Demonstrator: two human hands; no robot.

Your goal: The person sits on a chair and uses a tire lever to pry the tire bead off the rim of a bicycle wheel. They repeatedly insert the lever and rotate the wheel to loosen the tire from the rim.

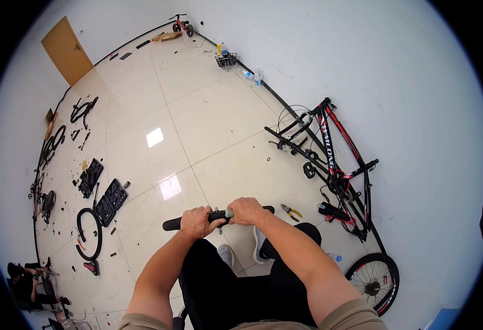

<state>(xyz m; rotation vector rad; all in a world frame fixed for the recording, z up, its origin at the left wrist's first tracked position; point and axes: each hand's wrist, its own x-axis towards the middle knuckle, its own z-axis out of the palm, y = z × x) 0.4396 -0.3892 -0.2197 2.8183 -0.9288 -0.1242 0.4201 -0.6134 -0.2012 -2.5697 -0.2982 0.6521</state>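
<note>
Both of my hands are closed around a short black handlebar [171,225], which lies crosswise above my knees and shoes. My left hand [196,221] wraps it left of the middle, its thumb pointing inward. My right hand [245,211] grips it just right of the middle, close to a small silver-grey part. Between the hands, dark fittings and a bit of metal hang from the bar; my fingers partly cover them. On the floor right of the bar lie pliers [292,213] with yellow-and-black handles.
A black-and-red bicycle frame [329,137] leans along the right wall, with a wheel [372,287] nearer me. To the left lie an open black tool case [109,202], a tyre [99,236] and a saddle [91,267]. Another person [28,283] sits at far lower left. Bottles [258,77] and a basket [226,60] stand farther off.
</note>
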